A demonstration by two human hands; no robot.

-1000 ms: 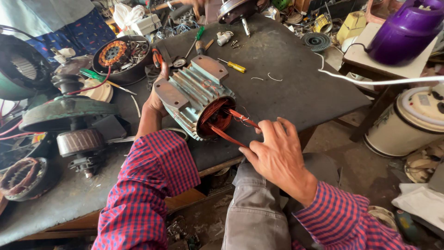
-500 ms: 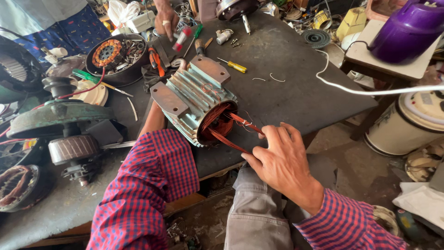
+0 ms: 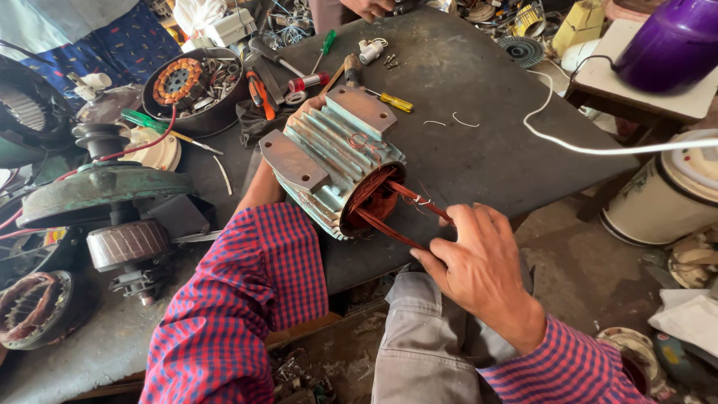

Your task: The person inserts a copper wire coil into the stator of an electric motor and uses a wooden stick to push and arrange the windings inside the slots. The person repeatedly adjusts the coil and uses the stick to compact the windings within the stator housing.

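A ribbed pale-green motor housing (image 3: 336,161) lies on its side near the front edge of the dark workbench (image 3: 479,150), its open end facing me with copper windings inside. My left hand (image 3: 307,111) reaches behind the housing and holds its far end; only the fingertips show above it. My right hand (image 3: 479,262) grips a bundle of reddish copper winding wire (image 3: 407,209) that runs out of the housing's open end, fingers closed around the strands.
Screwdrivers (image 3: 389,99), pliers and a round tray with a stator (image 3: 183,86) lie behind the housing. A green fan motor (image 3: 101,191) and other motor parts sit at left. A white cable (image 3: 598,148) crosses right. Another person's hand (image 3: 370,7) is at the top edge.
The view has shifted and the housing sits slightly higher in frame. My right hand has stayed on the copper wire, pulling it a little further out toward me.
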